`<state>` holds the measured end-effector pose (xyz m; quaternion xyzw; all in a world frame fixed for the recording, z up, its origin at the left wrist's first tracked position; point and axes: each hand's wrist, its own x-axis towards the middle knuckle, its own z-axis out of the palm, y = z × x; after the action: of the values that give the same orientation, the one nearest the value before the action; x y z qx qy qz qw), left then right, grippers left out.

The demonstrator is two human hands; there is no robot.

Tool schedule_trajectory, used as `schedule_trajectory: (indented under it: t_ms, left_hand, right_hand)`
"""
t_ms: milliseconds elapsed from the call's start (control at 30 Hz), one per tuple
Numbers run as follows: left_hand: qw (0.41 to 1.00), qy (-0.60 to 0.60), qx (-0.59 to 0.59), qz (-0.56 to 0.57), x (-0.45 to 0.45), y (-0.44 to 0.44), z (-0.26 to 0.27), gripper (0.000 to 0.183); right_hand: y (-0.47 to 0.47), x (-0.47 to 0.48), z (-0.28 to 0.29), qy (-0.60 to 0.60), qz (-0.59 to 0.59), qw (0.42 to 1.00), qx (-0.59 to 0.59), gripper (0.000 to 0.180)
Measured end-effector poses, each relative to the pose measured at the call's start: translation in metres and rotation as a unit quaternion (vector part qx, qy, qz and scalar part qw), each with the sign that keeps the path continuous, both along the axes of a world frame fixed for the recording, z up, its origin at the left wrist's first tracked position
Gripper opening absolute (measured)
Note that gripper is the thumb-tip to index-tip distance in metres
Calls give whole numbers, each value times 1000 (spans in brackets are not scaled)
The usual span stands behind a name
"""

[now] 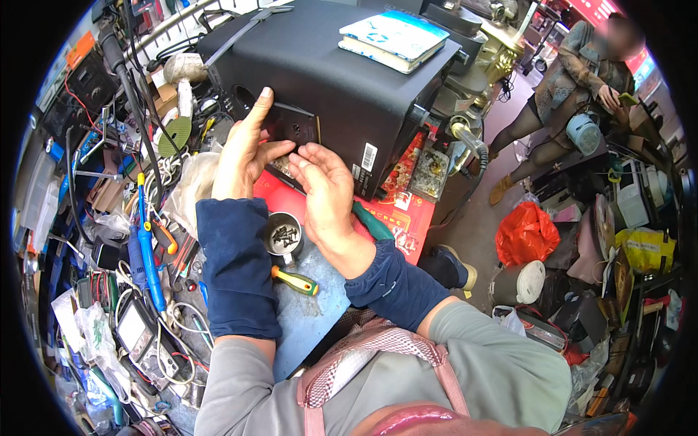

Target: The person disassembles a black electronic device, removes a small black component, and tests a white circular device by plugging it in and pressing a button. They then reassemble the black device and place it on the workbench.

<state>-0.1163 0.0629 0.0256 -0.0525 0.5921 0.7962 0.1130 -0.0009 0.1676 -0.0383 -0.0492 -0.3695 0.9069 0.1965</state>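
Note:
A black cabinet (338, 103) that looks like a speaker box stands before me, with a round port (243, 97) in its near face. A dark rectangular panel (297, 125) with a light right edge sits at that face. My left hand (245, 152) is at the panel's left side, thumb raised and fingers bent in at its lower part. Close by, the bent fingers of my right hand (327, 185) reach the same lower edge. Whether either hand grips the panel is hidden. Below are a metal cup (268, 240) holding several dark screws (284, 236) and a yellow-and-green-handled screwdriver (295, 281).
On the cabinet lie a caliper (245, 34) and a thick notebook (393, 39). Leftward are a blue soldering iron (146, 240), a multimeter (143, 338), cables and a mallet (185, 68). A clear box (431, 171) sits right. A person (578, 92) stands beyond, near a red bag (527, 234).

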Motion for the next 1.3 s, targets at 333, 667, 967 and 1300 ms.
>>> schedule_trajectory:
  t_ms: [333, 667, 967, 1300]
  left_hand:
    - [999, 39, -32, -15, -8, -1, -5, 73]
    - [993, 51, -108, -22, 15, 14, 12, 45]
    - [950, 181, -256, -7, 27, 31, 2, 28]
    - [979, 108, -173, -12, 12, 2, 21, 19]
  right_hand:
    - [-4, 0, 7, -24, 11, 999, 21, 44]
    - [-5, -3, 5, -32, 13, 999, 40, 46]
    - [-3, 0, 10, -20, 14, 999, 30, 45]
    - [0, 41, 7, 90, -95, 970, 203, 24]
